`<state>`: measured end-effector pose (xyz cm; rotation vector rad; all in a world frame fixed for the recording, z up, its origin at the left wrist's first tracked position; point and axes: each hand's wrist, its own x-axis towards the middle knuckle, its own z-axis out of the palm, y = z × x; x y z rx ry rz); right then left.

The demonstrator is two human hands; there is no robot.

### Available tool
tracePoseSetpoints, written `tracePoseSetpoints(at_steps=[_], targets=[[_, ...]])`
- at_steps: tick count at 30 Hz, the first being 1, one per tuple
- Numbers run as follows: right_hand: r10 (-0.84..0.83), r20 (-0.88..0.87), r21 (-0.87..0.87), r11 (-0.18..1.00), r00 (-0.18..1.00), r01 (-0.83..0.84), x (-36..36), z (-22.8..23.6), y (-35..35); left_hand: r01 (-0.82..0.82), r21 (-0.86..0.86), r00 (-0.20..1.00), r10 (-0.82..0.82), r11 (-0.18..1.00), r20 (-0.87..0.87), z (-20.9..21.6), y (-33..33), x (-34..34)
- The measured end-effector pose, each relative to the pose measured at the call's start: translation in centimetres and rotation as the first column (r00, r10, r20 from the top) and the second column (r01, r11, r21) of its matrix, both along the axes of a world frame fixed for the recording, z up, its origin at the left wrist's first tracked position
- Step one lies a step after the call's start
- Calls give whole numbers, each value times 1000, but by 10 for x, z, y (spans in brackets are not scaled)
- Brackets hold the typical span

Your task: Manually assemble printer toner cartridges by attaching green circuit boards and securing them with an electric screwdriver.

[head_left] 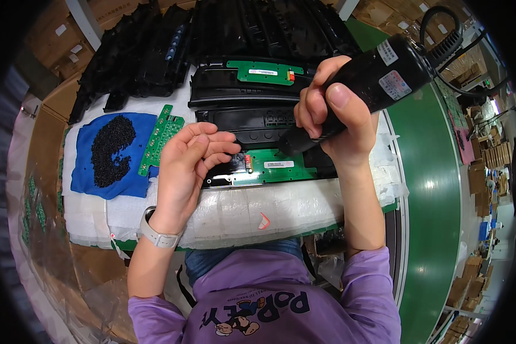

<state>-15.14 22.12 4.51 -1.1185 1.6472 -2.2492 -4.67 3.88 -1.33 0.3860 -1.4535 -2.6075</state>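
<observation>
My right hand (341, 114) wraps round a black electric screwdriver (378, 74), tilted with its nose down and to the left. The nose comes down at the upper edge of a green circuit board (295, 167); whether the bit touches a screw is hidden. This board, with a white label and a small red part, lies in a long black plastic housing (215, 179). Left of it, my left hand (190, 153) hovers with loosely curled fingers apart, the fingertips close to the housing. Nothing shows between them.
A blue cloth (86, 166) bearing a pile of small black screws (112, 146) lies at the left, beside a loose green board (163, 137). Behind are another housing with a board (258, 73) and stacked black housings (252, 31). A green surface (433, 229) runs along the right.
</observation>
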Motion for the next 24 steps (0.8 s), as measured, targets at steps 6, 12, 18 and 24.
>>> tracePoseSetpoints(at_steps=[6, 12, 18, 24], targets=[[-21, 26, 51, 999, 999, 19, 2, 2, -5, 208, -25, 977, -209, 978, -49, -2, -7, 1], [-32, 16, 86, 996, 999, 30, 5, 5, -16, 238, 15, 969, -236, 971, -68, -11, -6, -2], [-39, -18, 52, 998, 999, 40, 14, 1, -16, 121, -179, 991, -130, 976, -38, -8, 9, -1], [162, 71, -254, 957, 984, -139, 6, -3, -4, 183, -224, 982, -190, 957, -10, -5, 8, 1]])
